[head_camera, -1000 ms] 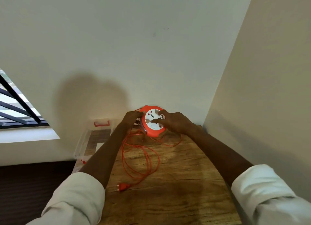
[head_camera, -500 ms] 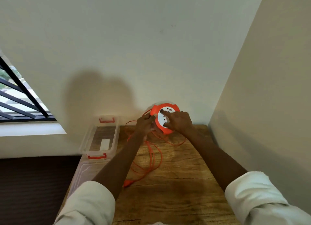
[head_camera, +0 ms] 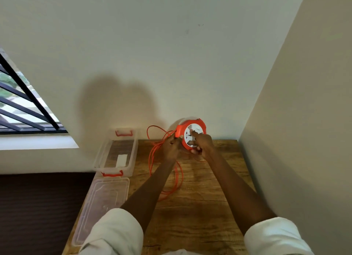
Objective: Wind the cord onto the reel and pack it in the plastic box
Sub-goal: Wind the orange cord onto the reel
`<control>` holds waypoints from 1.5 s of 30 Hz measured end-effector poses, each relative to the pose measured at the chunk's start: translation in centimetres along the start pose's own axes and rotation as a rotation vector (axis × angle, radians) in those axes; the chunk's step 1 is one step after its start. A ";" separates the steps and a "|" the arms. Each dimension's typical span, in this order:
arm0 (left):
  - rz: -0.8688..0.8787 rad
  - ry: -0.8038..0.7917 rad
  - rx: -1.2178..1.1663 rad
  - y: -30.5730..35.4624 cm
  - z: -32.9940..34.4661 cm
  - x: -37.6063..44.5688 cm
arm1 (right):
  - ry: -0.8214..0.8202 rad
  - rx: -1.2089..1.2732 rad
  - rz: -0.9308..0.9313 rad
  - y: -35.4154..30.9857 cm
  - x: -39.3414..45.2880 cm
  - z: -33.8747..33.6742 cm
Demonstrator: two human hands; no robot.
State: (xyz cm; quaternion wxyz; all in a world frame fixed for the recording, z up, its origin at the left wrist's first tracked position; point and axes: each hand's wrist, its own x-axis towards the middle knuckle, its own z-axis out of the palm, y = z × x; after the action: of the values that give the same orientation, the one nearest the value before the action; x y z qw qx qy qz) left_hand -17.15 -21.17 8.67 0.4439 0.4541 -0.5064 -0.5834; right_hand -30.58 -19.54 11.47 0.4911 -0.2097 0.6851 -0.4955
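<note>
An orange reel (head_camera: 200,124) with a white socket face stands tilted on edge above the far end of the wooden table (head_camera: 200,212). My left hand (head_camera: 170,148) grips its left rim and the orange cord (head_camera: 152,155) beside it. My right hand (head_camera: 202,144) holds the reel's face, with a finger on the white disc. Loose loops of cord lie on the table under my left forearm, which hides the plug end. A clear plastic box (head_camera: 133,155) with red latches stands open at the table's far left.
The box's clear lid (head_camera: 102,203) lies flat on the table's left edge, in front of the box. Walls close the table in at the back and on the right. A barred window (head_camera: 22,110) is at the left, and dark floor lies below it.
The reel has risen from flat towards upright between my hands. Much of the loose cord has been drawn in, and the plug has gone from sight. My head has tilted, bringing the box and lid into view.
</note>
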 end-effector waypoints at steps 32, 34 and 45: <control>-0.075 0.014 -0.287 0.9 0.2 1.0 | 0.213 -0.915 -0.523 -2.8 -0.4 0.4; -0.038 0.016 -0.231 0.7 0.7 0.5 | 0.200 -0.521 -0.320 -2.4 -0.3 1.1; -0.160 0.099 -0.189 1.3 -1.4 1.3 | 0.196 -0.610 -0.446 -1.4 0.6 -1.3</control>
State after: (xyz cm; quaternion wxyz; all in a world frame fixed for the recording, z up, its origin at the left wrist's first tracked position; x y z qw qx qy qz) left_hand -15.97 -22.86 9.72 0.4611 0.4774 -0.3890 -0.6389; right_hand -32.25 -19.97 12.52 0.2185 -0.4416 0.7822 -0.3813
